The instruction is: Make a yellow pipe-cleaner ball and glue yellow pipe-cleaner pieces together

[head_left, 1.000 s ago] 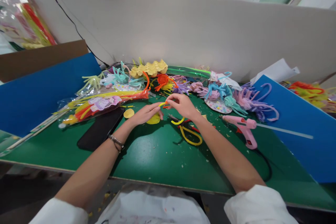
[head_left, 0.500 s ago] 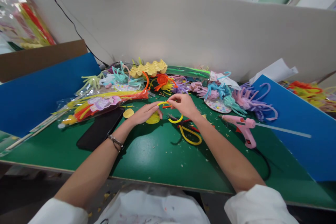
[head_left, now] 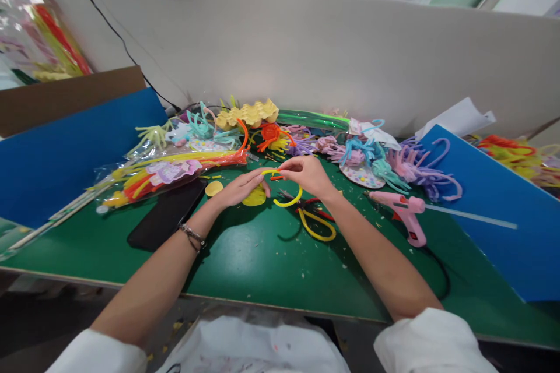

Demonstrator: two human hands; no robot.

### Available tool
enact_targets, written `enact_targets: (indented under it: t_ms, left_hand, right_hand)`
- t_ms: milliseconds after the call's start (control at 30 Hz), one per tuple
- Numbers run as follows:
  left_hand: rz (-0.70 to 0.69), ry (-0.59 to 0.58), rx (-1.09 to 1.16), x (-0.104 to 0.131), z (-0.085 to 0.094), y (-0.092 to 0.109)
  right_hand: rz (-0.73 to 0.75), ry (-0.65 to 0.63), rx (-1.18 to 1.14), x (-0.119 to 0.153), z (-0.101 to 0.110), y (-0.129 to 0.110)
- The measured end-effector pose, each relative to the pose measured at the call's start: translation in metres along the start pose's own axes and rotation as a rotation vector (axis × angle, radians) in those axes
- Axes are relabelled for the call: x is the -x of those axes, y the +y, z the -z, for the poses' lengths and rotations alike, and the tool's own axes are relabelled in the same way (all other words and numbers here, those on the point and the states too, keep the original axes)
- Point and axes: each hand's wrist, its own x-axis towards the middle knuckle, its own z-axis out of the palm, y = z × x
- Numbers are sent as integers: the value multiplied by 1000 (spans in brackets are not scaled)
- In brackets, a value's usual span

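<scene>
Green tabletop [head_left: 245, 268]: smooth, scrap-flecked.
Glue gun [head_left: 408, 210]: pink plastic, pistol-shaped.
Left hand [head_left: 240, 189]: flattish, touching the pipe cleaner [head_left: 270, 172]; grip unclear.
Right hand [head_left: 308, 176]: fingertips pinched on it.
Pipe cleaner: yellow, slender, arched, left of the glue gun.

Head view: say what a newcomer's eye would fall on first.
Probably the bare right hand at the centre, pinching a bent, fuzzy yellow stem that reaches to the left hand. Next, the pink plastic glue gun lying on the green tabletop at right, then the large blue panel at far left.
</scene>
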Motion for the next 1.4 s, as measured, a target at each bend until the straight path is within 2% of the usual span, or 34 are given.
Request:
enact_targets:
  t_ms: [167, 433, 667, 1033, 1233, 1400]
  left_hand:
    - [4, -3, 14, 0, 1, 2]
    - [41, -1, 79, 1, 0, 0]
    - [72, 17, 116, 2, -1, -2]
    - [110, 42, 227, 3, 4, 8]
    - [63, 111, 185, 1, 5, 4]
    - [38, 244, 93, 0, 7, 7]
  right_hand:
    - [19, -9, 46, 1, 3, -3]
    - [170, 72, 400, 3, 6, -5]
    - [209, 78, 450, 3, 6, -8]
    - [253, 104, 469, 6, 5, -13]
    - [293, 110, 478, 6, 5, -12]
    - [310, 107, 481, 7, 4, -12]
